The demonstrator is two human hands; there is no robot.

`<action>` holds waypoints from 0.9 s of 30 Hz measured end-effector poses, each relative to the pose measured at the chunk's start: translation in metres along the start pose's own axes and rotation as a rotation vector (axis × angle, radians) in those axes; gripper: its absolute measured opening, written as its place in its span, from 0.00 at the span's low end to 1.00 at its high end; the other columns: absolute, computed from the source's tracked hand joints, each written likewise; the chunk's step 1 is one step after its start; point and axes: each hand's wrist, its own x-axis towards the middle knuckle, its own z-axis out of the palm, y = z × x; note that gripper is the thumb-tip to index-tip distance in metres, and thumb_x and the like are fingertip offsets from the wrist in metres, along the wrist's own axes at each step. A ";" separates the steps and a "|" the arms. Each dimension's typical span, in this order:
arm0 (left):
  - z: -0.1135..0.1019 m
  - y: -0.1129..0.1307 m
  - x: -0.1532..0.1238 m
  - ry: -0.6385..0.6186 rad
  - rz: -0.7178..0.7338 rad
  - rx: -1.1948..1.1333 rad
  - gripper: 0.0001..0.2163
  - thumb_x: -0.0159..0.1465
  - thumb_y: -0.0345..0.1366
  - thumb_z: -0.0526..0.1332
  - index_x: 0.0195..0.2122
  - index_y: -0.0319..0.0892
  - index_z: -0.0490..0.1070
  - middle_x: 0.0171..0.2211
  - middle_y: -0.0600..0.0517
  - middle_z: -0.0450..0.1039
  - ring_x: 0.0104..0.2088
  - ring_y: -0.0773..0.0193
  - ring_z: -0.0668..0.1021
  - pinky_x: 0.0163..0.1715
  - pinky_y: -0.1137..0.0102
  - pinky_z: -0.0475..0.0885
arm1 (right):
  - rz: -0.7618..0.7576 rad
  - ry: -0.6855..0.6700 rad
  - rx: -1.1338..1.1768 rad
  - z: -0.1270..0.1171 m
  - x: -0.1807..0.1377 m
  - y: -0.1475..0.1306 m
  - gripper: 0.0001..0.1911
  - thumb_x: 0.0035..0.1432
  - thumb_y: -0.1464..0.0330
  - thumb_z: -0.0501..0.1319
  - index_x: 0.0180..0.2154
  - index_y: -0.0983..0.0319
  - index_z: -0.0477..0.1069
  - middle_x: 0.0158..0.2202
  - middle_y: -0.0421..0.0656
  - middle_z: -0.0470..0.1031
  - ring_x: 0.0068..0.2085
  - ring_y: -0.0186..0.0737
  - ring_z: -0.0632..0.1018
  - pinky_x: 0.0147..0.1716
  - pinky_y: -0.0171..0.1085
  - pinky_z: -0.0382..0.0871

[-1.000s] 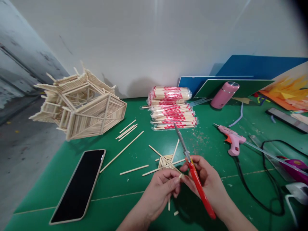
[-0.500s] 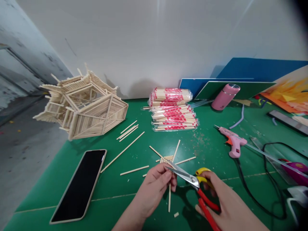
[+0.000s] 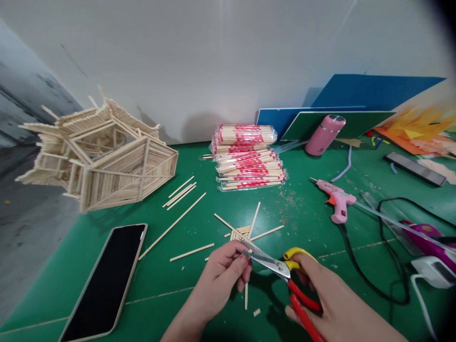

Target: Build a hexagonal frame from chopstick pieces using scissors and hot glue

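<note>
My right hand grips a pair of scissors with red and yellow handles, its blades pointing left and parted slightly. The blade tips reach the fingertips of my left hand, which are pinched together; what lies between them is hidden. Just beyond, thin wooden sticks fan out around a small lattice of short sticks. Below my left fingers, one stick pokes out near a tiny cut piece. Another loose stick rests to the left.
A stick-built model stands at the left behind a phone. Packs of wrapped chopsticks lie by the wall. To the right are a pink bottle, a pink glue gun with its black cable, and a white plug.
The camera view has shifted a little, so most things appear further left. Both hands and the scissors keep nearly the same pose against each other.
</note>
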 end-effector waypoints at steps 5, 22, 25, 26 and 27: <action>0.002 0.000 0.001 0.022 0.024 -0.001 0.09 0.57 0.41 0.57 0.29 0.39 0.66 0.17 0.58 0.61 0.16 0.75 0.62 0.16 0.79 0.55 | 0.046 -0.049 -0.008 -0.002 -0.001 -0.007 0.20 0.45 0.61 0.59 0.39 0.59 0.57 0.34 0.44 0.70 0.29 0.37 0.72 0.24 0.32 0.67; -0.001 -0.006 0.001 0.027 0.051 0.005 0.08 0.58 0.40 0.57 0.31 0.40 0.66 0.18 0.58 0.60 0.18 0.75 0.61 0.16 0.79 0.53 | 0.054 -0.069 -0.002 -0.002 0.001 -0.011 0.20 0.46 0.61 0.59 0.40 0.60 0.57 0.37 0.44 0.69 0.33 0.37 0.71 0.30 0.32 0.64; -0.002 -0.006 0.002 0.023 0.046 0.012 0.08 0.58 0.40 0.56 0.31 0.40 0.66 0.18 0.58 0.59 0.18 0.75 0.60 0.17 0.79 0.53 | 0.068 -0.060 0.002 -0.001 0.001 -0.011 0.20 0.46 0.61 0.59 0.40 0.60 0.56 0.36 0.43 0.69 0.32 0.37 0.71 0.29 0.32 0.64; -0.003 -0.006 0.002 0.024 0.046 0.012 0.08 0.58 0.40 0.56 0.31 0.40 0.66 0.18 0.58 0.59 0.19 0.75 0.60 0.17 0.79 0.53 | 0.074 -0.060 0.003 -0.001 0.002 -0.012 0.20 0.46 0.61 0.59 0.40 0.60 0.56 0.36 0.43 0.69 0.32 0.37 0.71 0.29 0.32 0.64; -0.003 -0.006 0.002 0.026 0.043 0.013 0.08 0.59 0.40 0.56 0.31 0.40 0.66 0.18 0.58 0.59 0.19 0.75 0.60 0.17 0.79 0.53 | 0.079 -0.065 0.008 -0.001 0.002 -0.012 0.20 0.45 0.61 0.59 0.40 0.60 0.56 0.35 0.43 0.69 0.31 0.36 0.70 0.28 0.32 0.64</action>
